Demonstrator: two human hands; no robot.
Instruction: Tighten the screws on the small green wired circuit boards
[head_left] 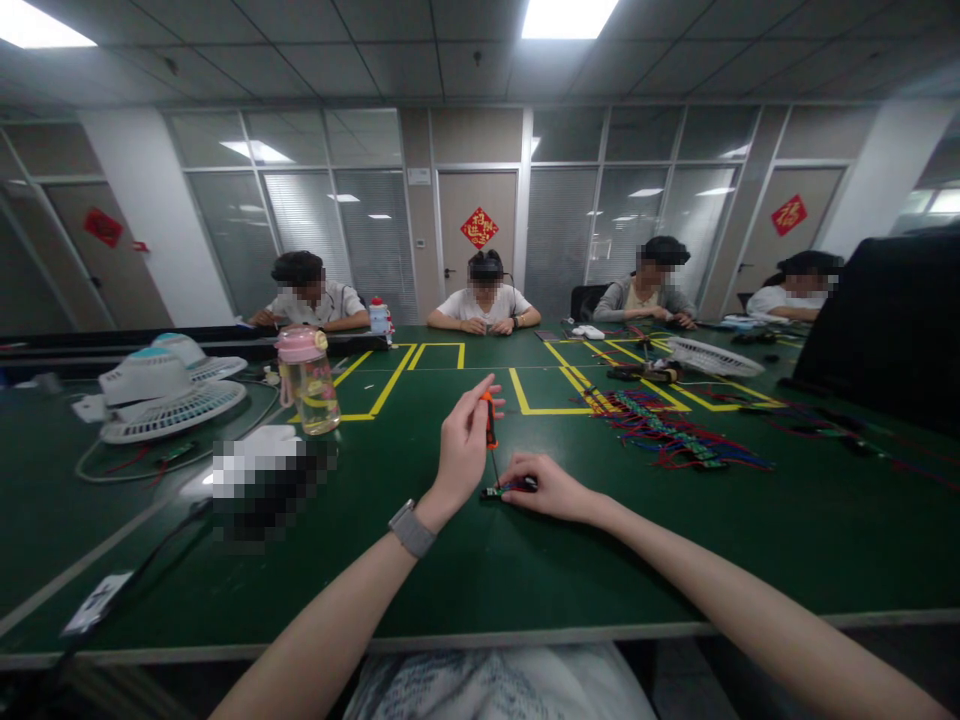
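My left hand (463,440), with a grey watch band on its wrist, has an orange-and-black screwdriver (491,422) between the thumb and fingers. The screwdriver stands nearly upright, and its thin shaft runs down to a small green circuit board (492,493) low over the table. Whether the tip touches a screw is too small to tell. My right hand (546,487) pinches the board from the right side, its fingertips hiding part of it. Something dark, perhaps a part with wires, shows by the right fingers.
Wired circuit boards (667,430) lie in a row at the right. White fan parts (176,400) and a pink-lidded bottle (309,385) stand at the left. Yellow tape (559,411) marks the green table (442,600). A black screen-like panel (885,330) rises at far right. Several people sit opposite.
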